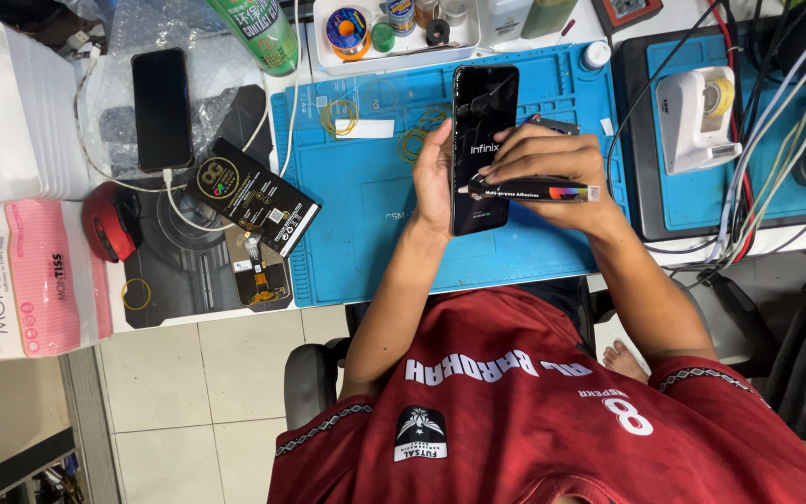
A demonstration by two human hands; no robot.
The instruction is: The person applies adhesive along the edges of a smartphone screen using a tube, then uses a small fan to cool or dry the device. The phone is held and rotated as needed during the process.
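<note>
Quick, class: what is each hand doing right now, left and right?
Left hand: closed on the black smartphone, holding its edge.
Right hand: closed on a black adhesive tube, nozzle at the phone.

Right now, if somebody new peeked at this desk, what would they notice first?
First, the black smartphone with a lit screen, held up by the left hand over the blue rubber work mat. Next, the right hand laying a black tube of glue across the phone's lower part. Off to the left lie another dark phone on a white cable and a red computer mouse.
</note>
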